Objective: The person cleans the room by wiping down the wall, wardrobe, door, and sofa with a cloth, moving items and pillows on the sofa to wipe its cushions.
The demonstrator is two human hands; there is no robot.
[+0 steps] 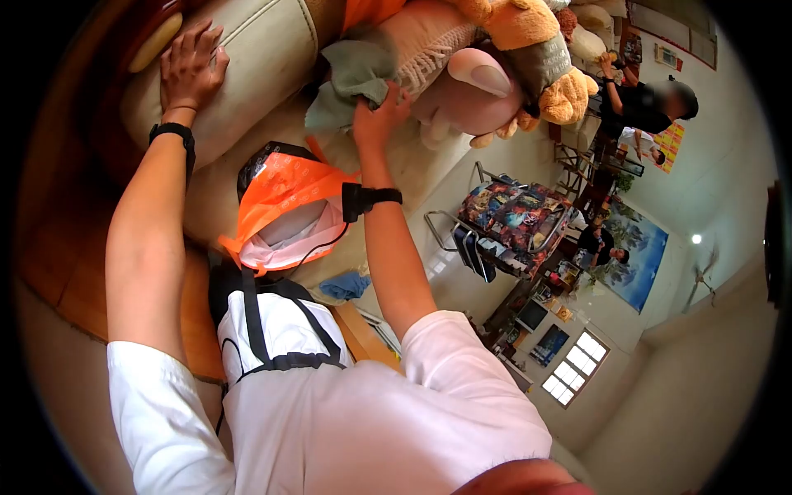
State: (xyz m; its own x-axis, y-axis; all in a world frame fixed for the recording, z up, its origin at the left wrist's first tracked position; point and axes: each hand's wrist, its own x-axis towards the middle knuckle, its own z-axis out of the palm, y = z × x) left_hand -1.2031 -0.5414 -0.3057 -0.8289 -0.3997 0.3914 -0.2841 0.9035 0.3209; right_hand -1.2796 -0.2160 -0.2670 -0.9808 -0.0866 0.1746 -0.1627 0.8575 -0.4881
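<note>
Head view shows the left hand [191, 68] laid palm down on a cream, padded, leather-look sofa arm [268, 49], its fingers loosely spread and gripping nothing; to my eye it props up the leaning body. Just to the right of that sofa arm, the right hand [379, 114] has its fingers curled into a soft, crumpled grey-green cloth [356, 73], pinching one edge, though some fingertips are hidden from me. The cloth lies bunched and partly draped beside the sofa arm, over the cream sofa seat [216, 196].

Farther right of the sofa arm, toys are heaped: a big pink plush head with a rounded ear [483, 82] and an orange-tan plush animal in grey clothing [528, 37]. On the near side of the sofa arm, toward the person's middle, sits a bright orange plastic bag with a pale lining [289, 181]; nearer still is a crumpled blue cloth [345, 285]. Well apart from the sofa arm, a co-worker in black [643, 103] reaches toward other things.

As I judge it, the handling of the grey-green cloth is partway along: it is in the grasp but not yet spread flat, folded or put down. How much else is finished, I cannot tell.
</note>
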